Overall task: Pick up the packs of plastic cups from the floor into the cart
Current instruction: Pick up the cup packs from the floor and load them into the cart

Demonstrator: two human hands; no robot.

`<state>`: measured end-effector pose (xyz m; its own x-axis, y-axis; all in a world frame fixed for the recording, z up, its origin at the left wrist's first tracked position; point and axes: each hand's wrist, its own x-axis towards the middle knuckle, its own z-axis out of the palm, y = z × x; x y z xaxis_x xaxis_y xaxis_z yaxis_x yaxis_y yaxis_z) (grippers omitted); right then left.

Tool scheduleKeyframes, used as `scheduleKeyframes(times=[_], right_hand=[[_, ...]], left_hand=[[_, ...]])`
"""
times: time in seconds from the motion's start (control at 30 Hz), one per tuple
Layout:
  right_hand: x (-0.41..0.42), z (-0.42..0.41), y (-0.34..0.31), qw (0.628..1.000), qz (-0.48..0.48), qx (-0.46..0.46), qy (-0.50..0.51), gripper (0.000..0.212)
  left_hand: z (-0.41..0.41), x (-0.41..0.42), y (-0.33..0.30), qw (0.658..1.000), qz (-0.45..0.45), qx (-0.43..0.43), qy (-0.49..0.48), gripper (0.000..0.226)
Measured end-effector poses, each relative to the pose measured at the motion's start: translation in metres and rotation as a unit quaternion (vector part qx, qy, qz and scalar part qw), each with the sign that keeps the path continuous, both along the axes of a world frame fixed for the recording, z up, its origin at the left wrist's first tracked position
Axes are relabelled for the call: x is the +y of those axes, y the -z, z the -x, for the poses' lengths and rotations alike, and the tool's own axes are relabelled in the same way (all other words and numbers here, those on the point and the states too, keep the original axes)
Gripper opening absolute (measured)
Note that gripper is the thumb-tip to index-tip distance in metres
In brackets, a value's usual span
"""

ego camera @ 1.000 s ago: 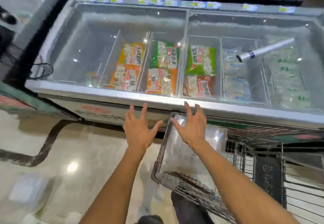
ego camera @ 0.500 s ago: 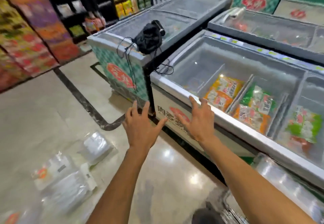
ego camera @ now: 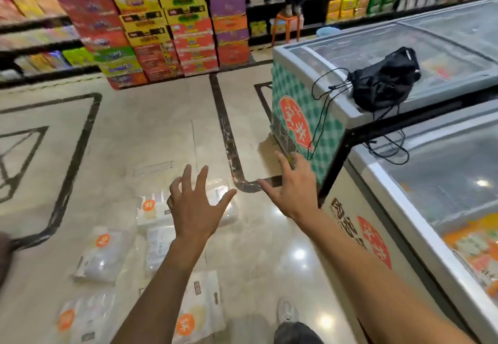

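Both hands, left (ego camera: 198,206) and right (ego camera: 292,187), hover spread and empty above the packs (ego camera: 103,256) (light, slippery film, probably); gripping mid-pack seems safest.

Bright overhead light, glare spots on glossy floor (ego camera: 299,254), motion blur, wide-angle bending at edges

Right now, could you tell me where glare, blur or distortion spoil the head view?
Head view: ceiling lights glare off the polished floor and the near freezer lid; motion blur smears the shelves at left and softens the packs of plastic cups; wide-angle distortion bends the far freezer; both the left hand and right hand stay fairly sharp.
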<state>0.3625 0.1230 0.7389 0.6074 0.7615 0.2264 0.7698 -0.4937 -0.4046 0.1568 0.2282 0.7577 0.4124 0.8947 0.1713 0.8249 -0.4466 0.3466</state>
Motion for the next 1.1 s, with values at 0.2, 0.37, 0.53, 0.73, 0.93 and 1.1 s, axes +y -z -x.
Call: scheduleKeyframes(times=[0.2,0.37,0.53,0.73,0.93,1.1], right_hand=[[0.12,-0.032,0.002,0.99,0.026,-0.014,-0.139,0.081],[0.221,-0.039,0.024,0.971,0.059,-0.026,-0.229,0.078],[0.338,-0.045,0.081,0.948,0.124,-0.043,-0.29,0.083],[0.463,-0.055,0.173,0.927,0.18,-0.025,-0.328,0.084],[0.555,-0.063,0.327,0.9,0.219,0.016,-0.376,0.081],[0.595,-0.085,0.508,0.85,0.283,-0.003,-0.444,0.083]], left_hand=[[-0.013,0.061,0.018,0.992,0.043,0.006,-0.116,0.094],[-0.025,0.131,0.055,0.981,0.073,-0.028,-0.176,0.092],[-0.04,0.222,0.125,0.961,0.139,-0.051,-0.232,0.093],[-0.063,0.312,0.216,0.928,0.207,-0.068,-0.301,0.09],[-0.09,0.37,0.355,0.894,0.257,-0.056,-0.362,0.088],[-0.123,0.38,0.525,0.876,0.242,-0.06,-0.412,0.089]])
